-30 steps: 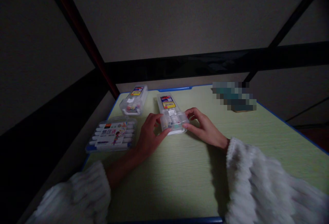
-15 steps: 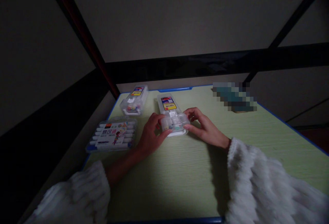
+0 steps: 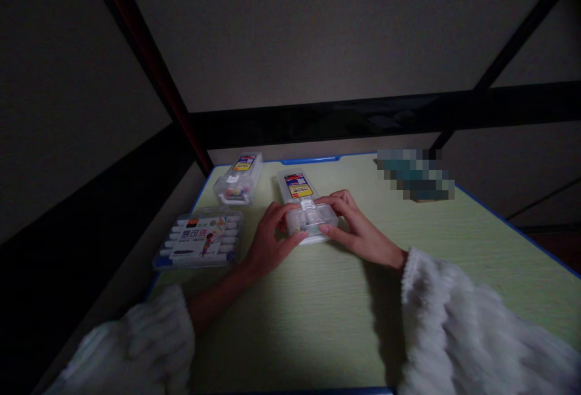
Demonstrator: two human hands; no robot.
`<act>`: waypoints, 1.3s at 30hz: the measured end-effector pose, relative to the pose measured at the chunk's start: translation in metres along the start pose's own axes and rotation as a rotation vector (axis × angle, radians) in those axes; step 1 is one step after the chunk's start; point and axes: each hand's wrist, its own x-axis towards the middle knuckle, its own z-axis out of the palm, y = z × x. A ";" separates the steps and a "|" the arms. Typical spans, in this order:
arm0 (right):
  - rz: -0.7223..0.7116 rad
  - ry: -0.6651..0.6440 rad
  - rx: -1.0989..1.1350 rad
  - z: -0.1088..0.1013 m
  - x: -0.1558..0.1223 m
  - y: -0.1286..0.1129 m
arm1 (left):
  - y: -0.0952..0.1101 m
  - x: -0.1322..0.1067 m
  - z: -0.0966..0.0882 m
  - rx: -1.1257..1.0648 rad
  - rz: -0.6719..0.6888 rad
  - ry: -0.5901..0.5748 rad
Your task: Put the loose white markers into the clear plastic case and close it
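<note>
A clear plastic marker case (image 3: 303,201) with a yellow and red label lies on the pale green desk (image 3: 318,310). My left hand (image 3: 269,239) grips its near left corner, thumb under the front edge and fingers on top. My right hand (image 3: 358,228) grips its near right corner, fingers curled over the lid near the white clasp. Coloured marker ends show through the near end of the case. Both wrists wear fluffy white sleeves.
A second clear marker case (image 3: 238,179) lies at the desk's far left. A wider box of white-capped markers (image 3: 200,241) sits at the left edge. A blurred dark object (image 3: 415,176) rests at the far right. Dark metal frame bars run behind the desk.
My right fingers have moved left over the lid toward the clasp, and my left fingers have closed further onto the case's top. The case has stayed where it was.
</note>
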 end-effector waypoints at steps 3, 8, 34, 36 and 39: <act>0.035 0.028 0.044 0.003 0.000 0.001 | -0.002 -0.001 0.001 -0.059 -0.037 -0.001; 0.097 0.083 0.174 0.008 0.002 0.006 | -0.006 -0.002 0.003 -0.122 -0.096 0.020; 0.128 0.197 0.317 0.011 0.007 0.003 | -0.007 -0.001 0.003 -0.203 -0.132 -0.017; 0.113 0.211 0.317 0.011 0.007 0.003 | -0.006 -0.002 0.002 -0.179 -0.103 -0.004; 0.067 0.210 0.307 0.010 0.007 0.003 | -0.005 -0.003 0.003 -0.166 -0.069 0.015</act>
